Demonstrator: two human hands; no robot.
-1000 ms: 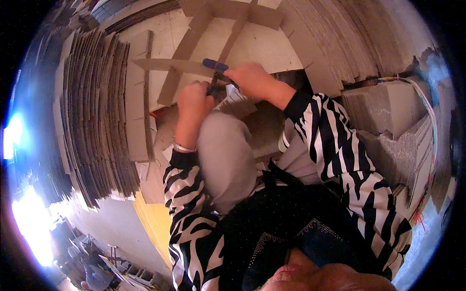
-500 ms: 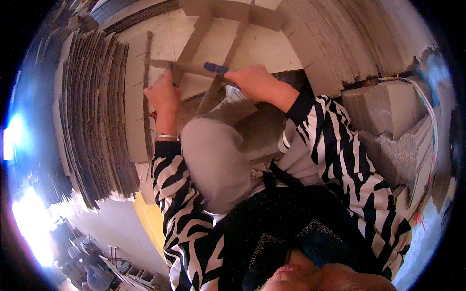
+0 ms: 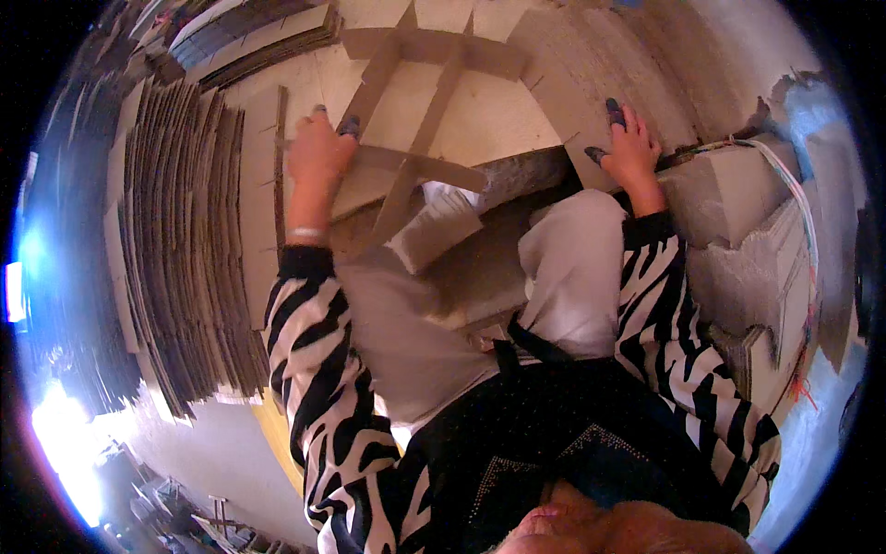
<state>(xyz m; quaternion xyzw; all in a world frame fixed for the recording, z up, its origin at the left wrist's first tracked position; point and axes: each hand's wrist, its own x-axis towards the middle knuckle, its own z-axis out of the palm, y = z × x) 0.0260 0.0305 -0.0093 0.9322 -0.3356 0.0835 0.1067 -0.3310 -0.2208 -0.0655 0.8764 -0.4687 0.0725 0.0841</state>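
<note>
A lattice of crossed brown cardboard strips (image 3: pixel 434 102) lies on a pale board ahead of me. My left hand (image 3: pixel 318 166) is over the left end of the lattice's near cross strip (image 3: pixel 443 171), thumb and forefinger apart; whether it touches the strip is hidden. Dark covers sit on some fingertips of both hands. My right hand (image 3: pixel 632 152) rests with spread fingers on the stack of cardboard strips (image 3: pixel 591 92) at the right, holding nothing visible.
Upright cardboard pieces (image 3: pixel 185 231) stand packed along my left. More cardboard (image 3: pixel 729 203) is piled at the right, with a pale cord (image 3: pixel 798 185) beside it. A crumpled pale piece (image 3: pixel 434 231) sits between my knees and the lattice.
My right hand has let go of the near cross strip and moved right to the stack. My left hand has shifted slightly. The lattice sits lower across the board, and my knees are farther apart.
</note>
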